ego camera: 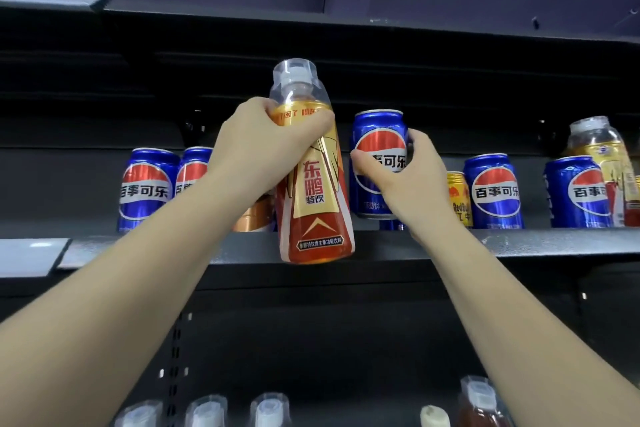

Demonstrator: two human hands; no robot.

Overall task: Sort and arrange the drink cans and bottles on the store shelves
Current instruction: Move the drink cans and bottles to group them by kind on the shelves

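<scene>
So the left hand (258, 139) is gripping an orange energy drink bottle (313, 191) in front of the shelf (519, 243) (off its surface), right hand (398, 170) is wrapping around a raised blue cola can (375, 149)

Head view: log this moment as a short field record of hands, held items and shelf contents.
left hand: grips the orange bottle near its shoulder, in front of the shelf edge
right hand: grips a blue can, raised above its neighbours
shelf row: blue cans left and right, a yellow can, another bottle far right
lower shelf: capped bottle tops
</scene>
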